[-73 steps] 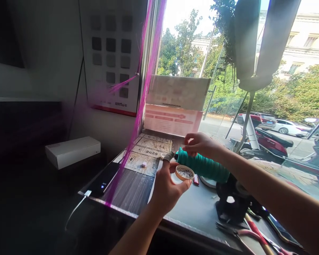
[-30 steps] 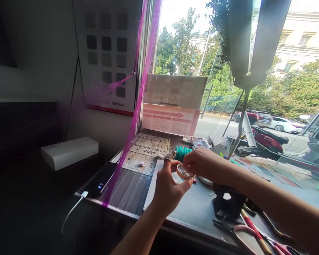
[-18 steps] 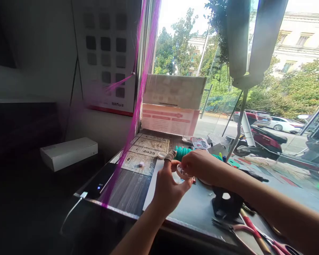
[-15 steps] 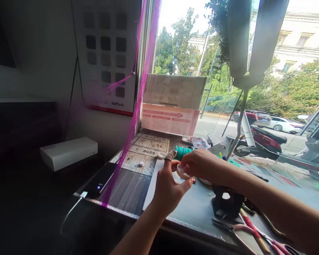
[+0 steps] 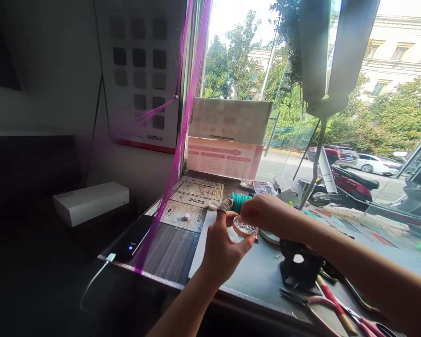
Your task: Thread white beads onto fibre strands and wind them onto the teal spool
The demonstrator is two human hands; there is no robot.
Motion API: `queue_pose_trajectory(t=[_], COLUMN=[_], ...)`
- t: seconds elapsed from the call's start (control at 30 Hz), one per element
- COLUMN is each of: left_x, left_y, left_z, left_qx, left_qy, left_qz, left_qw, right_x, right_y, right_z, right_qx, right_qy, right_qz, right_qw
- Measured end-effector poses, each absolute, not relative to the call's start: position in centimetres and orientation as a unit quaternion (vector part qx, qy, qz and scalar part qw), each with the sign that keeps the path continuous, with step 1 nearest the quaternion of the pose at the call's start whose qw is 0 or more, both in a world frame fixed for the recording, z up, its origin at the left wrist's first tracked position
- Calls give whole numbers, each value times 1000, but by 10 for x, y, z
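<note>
My left hand (image 5: 224,250) is wrapped round a small shallow round dish (image 5: 244,234), thumb along its near side. Tiny clear, shiny beads or stones (image 5: 246,226) lie in it; their exact kind is too small to tell. A beige finger wrap (image 5: 225,205) covers one left fingertip. Over the dish's far right rim, my right hand (image 5: 266,213) has its fingers curled together; their tips are hidden, so anything between them cannot be seen. Just behind the hands stand a teal coiled roll (image 5: 239,202) and a small white round lid (image 5: 214,205).
A black stand (image 5: 298,271), pliers (image 5: 310,299) and pink-handled scissors (image 5: 368,325) lie at the right near my forearm. On the left are a black power bank (image 5: 133,238) with a cable, a white cube (image 5: 187,216) and hanging purple strands (image 5: 177,166). A window is behind.
My right hand has drawn up and slightly back from inside the dish toward its far rim, so more of the shiny bits show. The left hand and dish stay put.
</note>
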State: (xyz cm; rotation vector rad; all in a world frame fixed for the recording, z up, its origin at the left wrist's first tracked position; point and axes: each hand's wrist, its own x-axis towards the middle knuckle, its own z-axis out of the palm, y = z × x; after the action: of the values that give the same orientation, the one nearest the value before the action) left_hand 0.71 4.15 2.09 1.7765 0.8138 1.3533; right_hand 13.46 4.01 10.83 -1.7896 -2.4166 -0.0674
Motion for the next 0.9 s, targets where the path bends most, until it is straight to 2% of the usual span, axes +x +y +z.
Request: queue_pose_trajectory(t=[0.23, 0.43, 0.9], left_x=[8, 9, 8], left_y=[41, 42, 41], left_z=[21, 23, 21], left_qx=[686, 688, 685], left_qy=[312, 313, 304], left_qz=[535, 536, 541], left_qw=[381, 375, 382], right_x=[161, 165, 164], right_y=[61, 73, 79], right_z=[117, 114, 112], right_qx=[-602, -621, -628], right_qy=[-770, -752, -755], right_qz=[96, 133, 108], right_qw=[190, 176, 153])
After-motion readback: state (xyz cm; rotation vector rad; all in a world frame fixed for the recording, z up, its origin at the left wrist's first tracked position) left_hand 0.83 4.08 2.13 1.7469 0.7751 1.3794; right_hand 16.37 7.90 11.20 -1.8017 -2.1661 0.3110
